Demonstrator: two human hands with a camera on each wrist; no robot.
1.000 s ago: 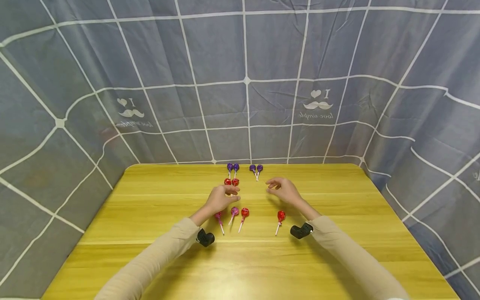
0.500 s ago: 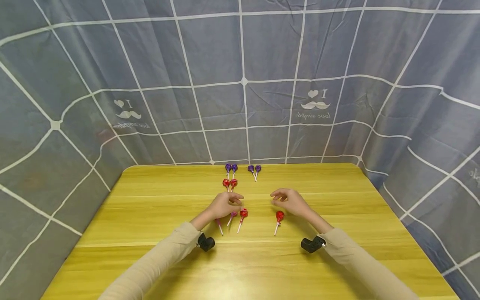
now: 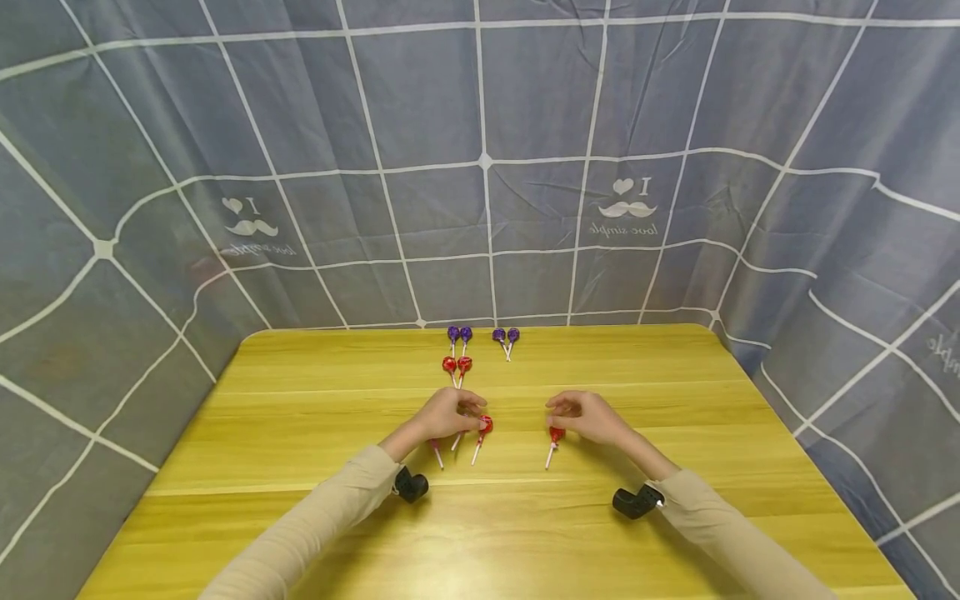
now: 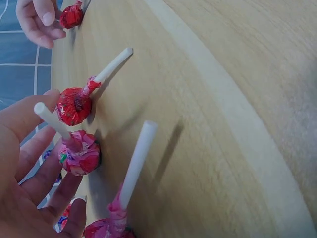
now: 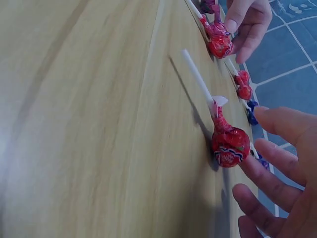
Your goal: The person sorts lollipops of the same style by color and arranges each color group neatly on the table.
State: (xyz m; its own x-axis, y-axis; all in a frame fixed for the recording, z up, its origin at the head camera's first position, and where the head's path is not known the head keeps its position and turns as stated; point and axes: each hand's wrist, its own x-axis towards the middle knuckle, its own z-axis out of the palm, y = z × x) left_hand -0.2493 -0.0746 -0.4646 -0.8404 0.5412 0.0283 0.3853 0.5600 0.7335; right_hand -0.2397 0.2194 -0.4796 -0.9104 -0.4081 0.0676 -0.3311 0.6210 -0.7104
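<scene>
My left hand (image 3: 447,412) is at a red-wrapped lollipop (image 4: 74,106), its thumb tip close against the candy head; whether they touch I cannot tell. Its fingers are spread and relaxed. A pink-wrapped lollipop (image 4: 80,152) lies by those fingers, and a second pink lollipop (image 4: 130,173) is nearer the wrist; in the head view the hand partly covers both. On the right, another red lollipop (image 5: 230,147) lies with its white stick toward the person. My right hand (image 3: 591,417) hovers just behind its head, fingers loosely apart and not closed round it.
Farther back on the wooden table (image 3: 645,517) lie two red lollipops (image 3: 464,364) side by side. Behind them is a pair of purple lollipops (image 3: 466,333), with another purple pair (image 3: 513,334) to the right. A grey gridded curtain (image 3: 540,208) surrounds the table's back and sides.
Both hands have come nearer the person, down to the front lollipops. The left moved from over the back red pair; the right moved slightly outward to the single red lollipop.
</scene>
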